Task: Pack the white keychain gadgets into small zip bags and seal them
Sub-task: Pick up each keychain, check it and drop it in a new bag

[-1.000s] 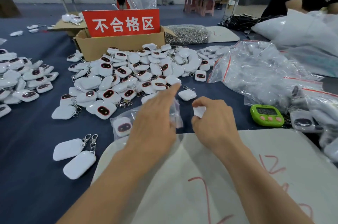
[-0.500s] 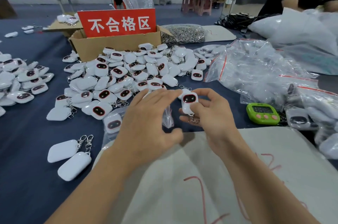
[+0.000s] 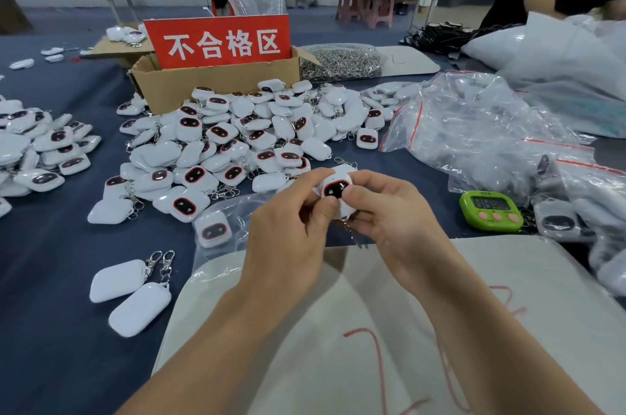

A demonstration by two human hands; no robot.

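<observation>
Jointly, left hand (image 3: 288, 228) and right hand (image 3: 389, 211) fingers (image 3: 372, 179) pinch gadget (image 3: 335, 191); nearby zip bag (image 3: 242, 211) holds second gadget (image 3: 213, 231).

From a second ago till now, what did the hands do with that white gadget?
The right hand picked a gadget off the table beside the pile and brought it nearer, face up. The left hand came across from above the bag and now pinches the gadget too. The pile, bag, box and timer lie as before.
</observation>
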